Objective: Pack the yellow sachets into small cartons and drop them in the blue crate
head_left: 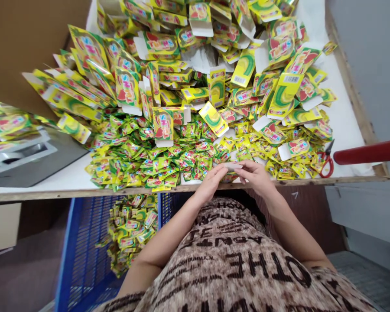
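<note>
My left hand and my right hand meet at the front edge of the table, fingers bent around a small candy box. A pale flap shows on top of it; fingers hide most of the rest. Just beyond my hands lie heaps of small wrapped candy packets, green-wrapped ones to the left and yellower ones to the right. Behind them, many yellow and green printed candy boxes are piled up, several with white flaps standing open.
Red-handled scissors lie at the right, beside a red bar. A tape dispenser stands at the left. Below the wooden table edge, a blue crate holds filled boxes or packets. A large brown carton rises at the upper left.
</note>
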Tool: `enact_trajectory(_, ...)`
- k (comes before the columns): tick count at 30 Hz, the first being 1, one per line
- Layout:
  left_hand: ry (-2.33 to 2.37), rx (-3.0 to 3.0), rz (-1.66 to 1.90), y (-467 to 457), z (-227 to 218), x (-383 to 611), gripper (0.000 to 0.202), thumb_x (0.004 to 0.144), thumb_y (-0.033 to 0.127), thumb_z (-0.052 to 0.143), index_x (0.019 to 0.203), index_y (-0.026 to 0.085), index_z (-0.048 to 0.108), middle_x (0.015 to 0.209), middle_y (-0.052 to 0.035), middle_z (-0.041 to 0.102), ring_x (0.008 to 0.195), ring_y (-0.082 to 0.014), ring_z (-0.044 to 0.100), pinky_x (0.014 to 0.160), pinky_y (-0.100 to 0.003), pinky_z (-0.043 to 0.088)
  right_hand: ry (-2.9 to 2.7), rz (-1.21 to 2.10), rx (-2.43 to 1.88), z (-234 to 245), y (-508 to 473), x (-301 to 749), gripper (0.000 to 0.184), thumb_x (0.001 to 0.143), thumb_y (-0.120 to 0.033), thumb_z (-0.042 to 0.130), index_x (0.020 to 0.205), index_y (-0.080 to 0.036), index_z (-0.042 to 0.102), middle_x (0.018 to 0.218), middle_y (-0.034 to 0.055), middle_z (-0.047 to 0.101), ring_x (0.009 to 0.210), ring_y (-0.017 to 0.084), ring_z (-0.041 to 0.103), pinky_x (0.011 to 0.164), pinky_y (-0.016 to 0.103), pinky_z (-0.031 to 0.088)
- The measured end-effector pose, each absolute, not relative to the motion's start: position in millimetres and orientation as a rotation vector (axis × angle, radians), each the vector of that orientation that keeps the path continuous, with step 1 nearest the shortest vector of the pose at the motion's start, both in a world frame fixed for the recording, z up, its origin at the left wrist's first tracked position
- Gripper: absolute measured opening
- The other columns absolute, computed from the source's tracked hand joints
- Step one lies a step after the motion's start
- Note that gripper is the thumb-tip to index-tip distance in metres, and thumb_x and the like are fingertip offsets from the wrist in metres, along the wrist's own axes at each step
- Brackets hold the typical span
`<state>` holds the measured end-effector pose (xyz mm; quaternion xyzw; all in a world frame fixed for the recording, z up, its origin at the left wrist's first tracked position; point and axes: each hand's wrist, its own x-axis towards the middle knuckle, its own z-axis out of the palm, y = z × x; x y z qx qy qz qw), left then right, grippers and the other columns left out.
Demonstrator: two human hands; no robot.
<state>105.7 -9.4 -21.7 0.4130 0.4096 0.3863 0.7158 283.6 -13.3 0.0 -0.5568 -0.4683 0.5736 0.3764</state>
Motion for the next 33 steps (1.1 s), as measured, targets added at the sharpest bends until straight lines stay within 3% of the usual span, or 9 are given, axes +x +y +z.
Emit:
enact_trajectory(2, 0.894, 0.936, 0.84, -6.5, -15.8, 103.2, 0.029, 0.086, 0.028, 0.06, 0.111, 0.019, 0.071, 0.119, -0.005, 0.071, 0.116, -0.0214, 0.061, 0.109, -0.036, 0.04, -1.236, 1.461, -1.41, -1.7, -13.5, 278.8, 0.026, 0.078, -0.039, 0.073, 0.096, -0.019, 0.074, 0.064, -0.0025, 0.06, 0.045, 0.008, 0.046, 0.042, 0.023, 0.038)
enact_trajectory(7, 1.046, 0.906, 1.032, -1.8, -13.7, 99.3, 0.027, 0.08, 0.027, 0.068, 0.106, 0.02, 0.074, 0.109, -0.006, 0.075, 0.102, -0.0204, 0.068, 0.098, -0.036, 0.051, -1.36, 1.227, -1.384, 4.4, -6.4, 270.5, 0.026, 0.082, -0.04, 0.069, 0.101, -0.025, 0.078, 0.09, 0.0047, 0.069, 0.061, 0.011, 0.056, 0.05, 0.025, 0.049)
enact_trajectory(12, 1.143, 1.113, 1.072, -2.6, -20.4, 99.0, 0.025, 0.083, 0.031, 0.068, 0.105, 0.021, 0.076, 0.111, -0.0065, 0.075, 0.104, -0.0204, 0.069, 0.098, -0.036, 0.052, -1.182, 1.258, -1.419, 1.8, -4.0, 263.9, 0.025, 0.075, -0.042, 0.076, 0.09, -0.022, 0.078, 0.076, 0.0019, 0.069, 0.054, 0.011, 0.057, 0.048, 0.025, 0.052)
enact_trajectory(17, 1.126, 1.196, 1.123, 1.0, -24.6, 101.9, 0.025, 0.085, 0.032, 0.067, 0.105, 0.02, 0.074, 0.103, -0.0076, 0.075, 0.09, -0.0175, 0.07, 0.083, -0.031, 0.056, -1.142, 1.21, -1.421, -3.9, -6.1, 261.7, 0.023, 0.075, -0.04, 0.077, 0.086, -0.02, 0.076, 0.073, 0.0006, 0.067, 0.05, 0.01, 0.057, 0.047, 0.026, 0.053)
enact_trajectory(22, 1.065, 1.488, 1.207, 1.3, -27.0, 95.4, 0.014, 0.084, 0.03, 0.069, 0.09, 0.02, 0.077, 0.092, -0.0078, 0.076, 0.09, -0.0189, 0.07, 0.088, -0.035, 0.055, -1.324, 1.045, -1.371, -7.8, -14.3, 265.3, 0.013, 0.077, -0.035, 0.077, 0.085, -0.024, 0.077, 0.089, 0.0055, 0.07, 0.08, 0.019, 0.067, 0.064, 0.033, 0.059)
enact_trajectory(27, 1.006, 1.65, 1.141, -3.9, -33.5, 87.2, 0.019, 0.083, 0.033, 0.07, 0.097, 0.023, 0.076, 0.106, -0.0088, 0.075, 0.096, -0.0187, 0.07, 0.092, -0.037, 0.055, -1.548, 0.784, -1.395, -14.9, -30.5, 268.3, 0.013, 0.088, -0.031, 0.064, 0.093, -0.027, 0.076, 0.099, 0.0068, 0.07, 0.097, 0.022, 0.065, 0.091, 0.043, 0.054)
enact_trajectory(33, 0.892, 1.803, 0.977, -5.1, -42.5, 85.5, 0.026, 0.091, 0.03, 0.059, 0.113, 0.024, 0.07, 0.103, -0.0095, 0.068, 0.096, -0.0179, 0.065, 0.086, -0.033, 0.053, -1.842, 0.706, -1.371, -11.1, -0.3, 302.1, 0.026, 0.094, -0.022, 0.049, 0.106, -0.024, 0.072, 0.106, 0.0083, 0.068, 0.104, 0.023, 0.061, 0.094, 0.043, 0.05)
